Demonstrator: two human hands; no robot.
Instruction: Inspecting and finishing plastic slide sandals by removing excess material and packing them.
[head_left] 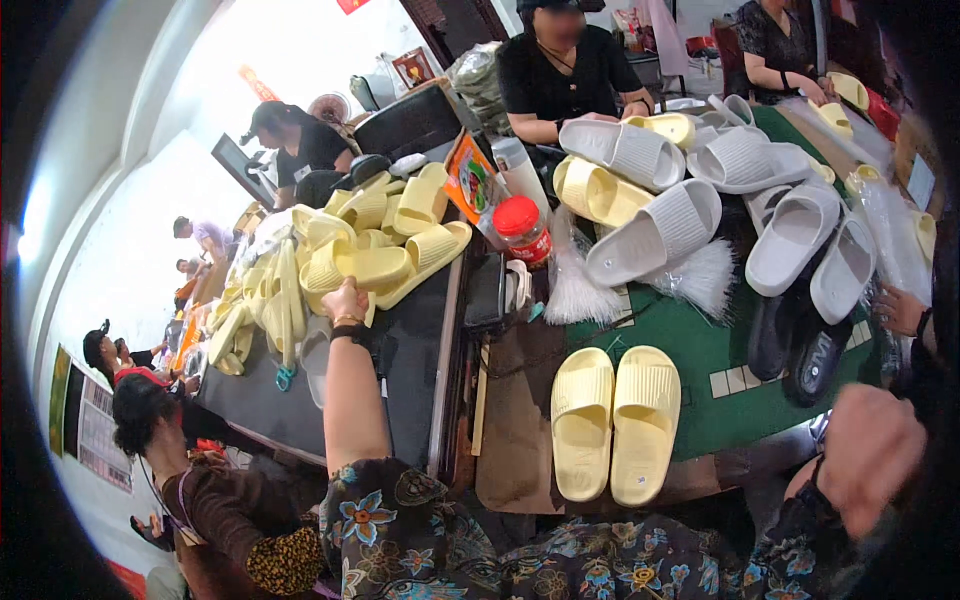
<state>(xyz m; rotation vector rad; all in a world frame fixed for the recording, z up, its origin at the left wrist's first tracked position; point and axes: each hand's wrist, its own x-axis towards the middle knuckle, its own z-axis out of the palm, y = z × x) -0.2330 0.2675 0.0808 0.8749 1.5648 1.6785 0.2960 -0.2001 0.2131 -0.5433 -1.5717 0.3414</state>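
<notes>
My left hand (346,302) is stretched out to the pile of yellow slippers (265,300) on the dark belt. Its fingers are closed on the heel end of a yellow slipper (372,264). In front of me a pair of yellow slippers (614,425) lies side by side on the green table, straps at the far end. My right hand (872,455) is raised at the right, near the table's front edge. It is blurred and its fingers look curled, but I cannot tell whether anything is in them.
Grey slippers (655,232) are heaped at the far right, with clear plastic bundles (580,285) and black slippers (770,335) beside them. A red-lidded jar (522,230) stands between belt and table. A co-worker's hand (900,310) touches plastic at the right. Other people sit around.
</notes>
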